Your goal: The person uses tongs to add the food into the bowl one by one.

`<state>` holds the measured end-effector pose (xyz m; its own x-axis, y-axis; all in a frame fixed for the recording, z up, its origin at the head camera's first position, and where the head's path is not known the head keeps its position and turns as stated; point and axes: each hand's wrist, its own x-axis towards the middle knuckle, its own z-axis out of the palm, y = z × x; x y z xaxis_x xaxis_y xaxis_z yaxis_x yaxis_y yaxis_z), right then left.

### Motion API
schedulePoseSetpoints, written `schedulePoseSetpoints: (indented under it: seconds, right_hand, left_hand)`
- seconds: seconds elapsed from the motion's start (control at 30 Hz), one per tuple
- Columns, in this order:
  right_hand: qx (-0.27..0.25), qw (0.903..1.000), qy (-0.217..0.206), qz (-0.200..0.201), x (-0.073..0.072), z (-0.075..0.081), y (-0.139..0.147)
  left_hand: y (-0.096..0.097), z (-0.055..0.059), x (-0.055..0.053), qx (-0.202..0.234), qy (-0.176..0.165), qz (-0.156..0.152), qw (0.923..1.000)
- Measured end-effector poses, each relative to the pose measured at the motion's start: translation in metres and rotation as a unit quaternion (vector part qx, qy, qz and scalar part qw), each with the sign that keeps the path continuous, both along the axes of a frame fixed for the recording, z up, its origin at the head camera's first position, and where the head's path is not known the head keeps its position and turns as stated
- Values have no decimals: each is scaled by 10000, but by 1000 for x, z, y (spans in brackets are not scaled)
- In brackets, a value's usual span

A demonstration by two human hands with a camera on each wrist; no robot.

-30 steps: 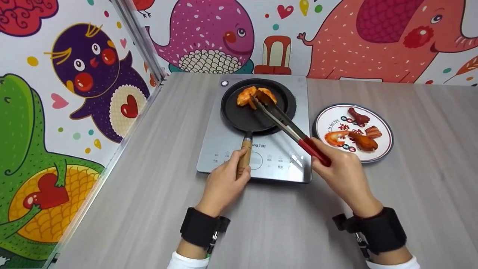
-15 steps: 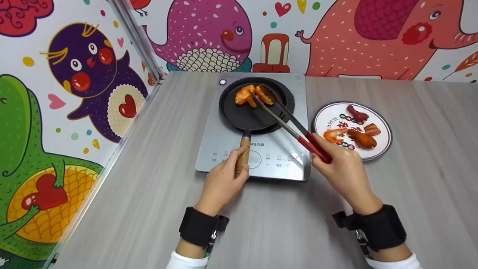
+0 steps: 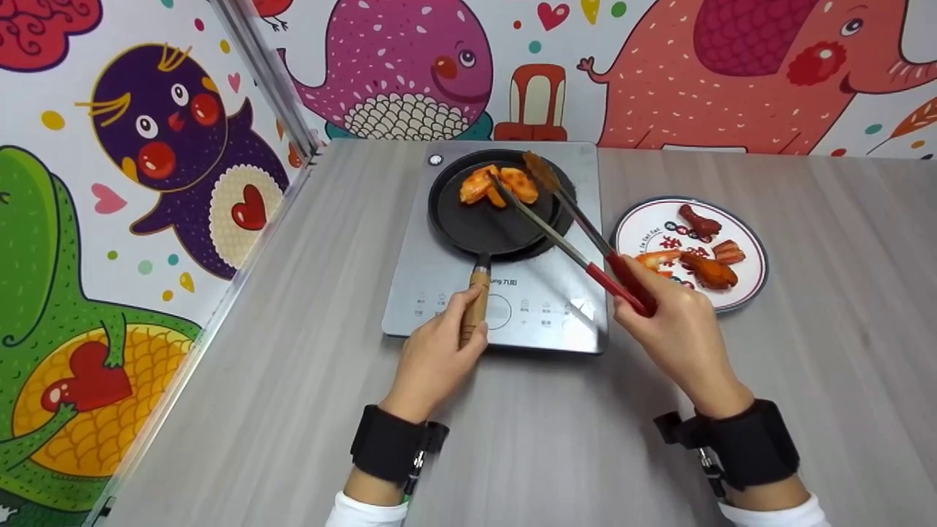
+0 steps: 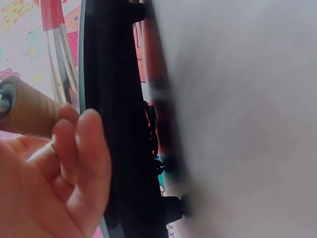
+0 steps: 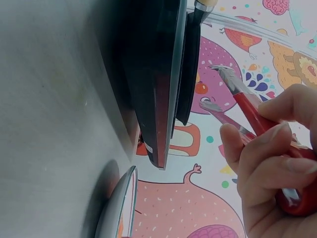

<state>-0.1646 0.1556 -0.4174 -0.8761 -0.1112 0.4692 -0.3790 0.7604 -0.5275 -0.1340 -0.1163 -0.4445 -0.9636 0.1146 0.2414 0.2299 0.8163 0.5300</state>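
My left hand grips the wooden handle of a small black frying pan. In the left wrist view its fingers curl around the handle's end. My right hand holds red-handled metal tongs, their arms spread apart. Two glossy orange-brown pieces of food, the left one and the right one, lie in the far part of the pan. One tong tip is between or just over them; the other is off to the right, near the rim. The tongs also show in the right wrist view.
The pan sits on a silver induction cooktop. To its right stands a white plate with a drumstick, a shrimp, a bacon-like piece and a brown wing-like piece. Painted walls border the table behind and left.
The tongs' arms have spread wider, and the right tip has come up off the right food piece toward the pan's rim. My left hand stays on the pan handle.
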Motion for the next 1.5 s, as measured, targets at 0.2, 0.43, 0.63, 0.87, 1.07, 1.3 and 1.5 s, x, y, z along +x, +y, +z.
schedulePoseSetpoints:
  seconds: [0.2, 0.43, 0.63, 0.87, 1.07, 1.3, 1.5]
  right_hand:
    - [-32, 9999, -56, -98, 2, 1, 5]
    - [-184, 9993, -273, -200, 7, 5, 6]
    - [-330, 9988, -165, -318, 14, 3, 17]
    - [-427, 9967, -232, -650, 25, -4, 38]
    - [-403, 9950, -313, -856, 31, -8, 52]
    - [-191, 9951, -507, -832, 42, -18, 73]
    - [-69, 9936, -755, -842, 54, -22, 92]
  left_hand:
    - [2, -1, 1, -12, 56, 23, 10000]
    - [1, 2, -2, -37, -26, 73, 10000]
    - [1, 3, -3, -34, -55, 83, 9999]
    - [1, 3, -3, 21, -92, 72, 9999]
    - [0, 0, -4, 83, -141, 63, 9998]
    - [1, -1, -3, 254, -332, 71, 9991]
    - [-1, -2, -2, 407, -375, 120, 9984]
